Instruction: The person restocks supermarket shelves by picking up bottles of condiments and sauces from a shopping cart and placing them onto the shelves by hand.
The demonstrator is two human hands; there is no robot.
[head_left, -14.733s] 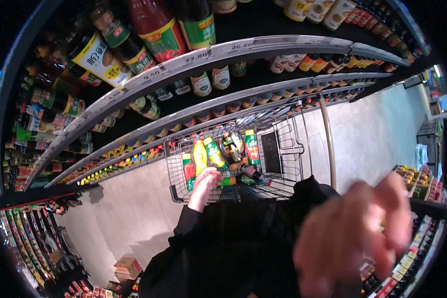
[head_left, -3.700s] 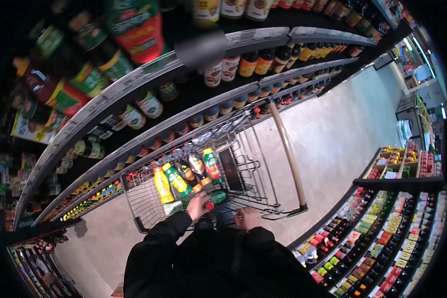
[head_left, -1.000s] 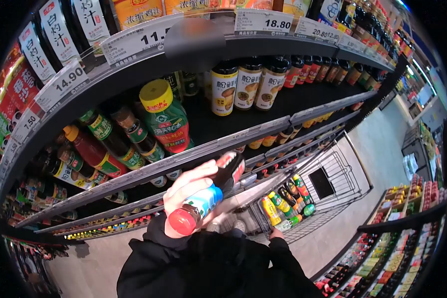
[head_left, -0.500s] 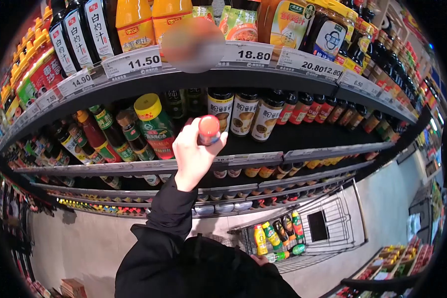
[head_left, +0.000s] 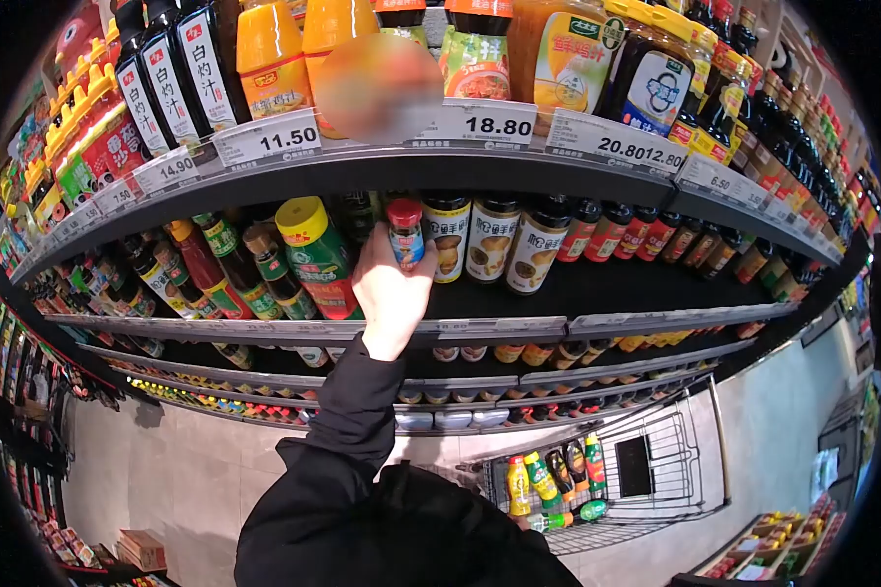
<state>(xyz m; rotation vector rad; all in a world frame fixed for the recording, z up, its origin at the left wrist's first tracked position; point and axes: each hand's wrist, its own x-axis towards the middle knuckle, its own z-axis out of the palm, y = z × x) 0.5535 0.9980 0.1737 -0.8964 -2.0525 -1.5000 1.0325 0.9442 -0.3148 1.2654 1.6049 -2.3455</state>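
My left hand (head_left: 394, 296) is closed around a small bottle with a red cap and a blue and red label (head_left: 406, 247), holding it upright at the middle shelf. Just right of it stand dark-capped bottles with white labels (head_left: 488, 240); to its left is a large green bottle with a yellow cap (head_left: 315, 256). The base of the held bottle is hidden behind my fingers. My right hand (head_left: 522, 522) is at the near edge of the shopping cart (head_left: 668, 448), almost wholly hidden by my dark sleeve, so its fingers do not show.
Several bottles (head_left: 541, 479) lie in the cart at the lower right. Above my left hand, the upper shelf edge (head_left: 440, 164) juts out with price tags. Sauce bottles fill the upper shelf. A cardboard box (head_left: 142, 550) sits on the floor at lower left.
My left hand has carried the red-capped bottle in toward the middle shelf, and its label now faces me more upright. The right hand shows less than before. The view has shifted slightly.
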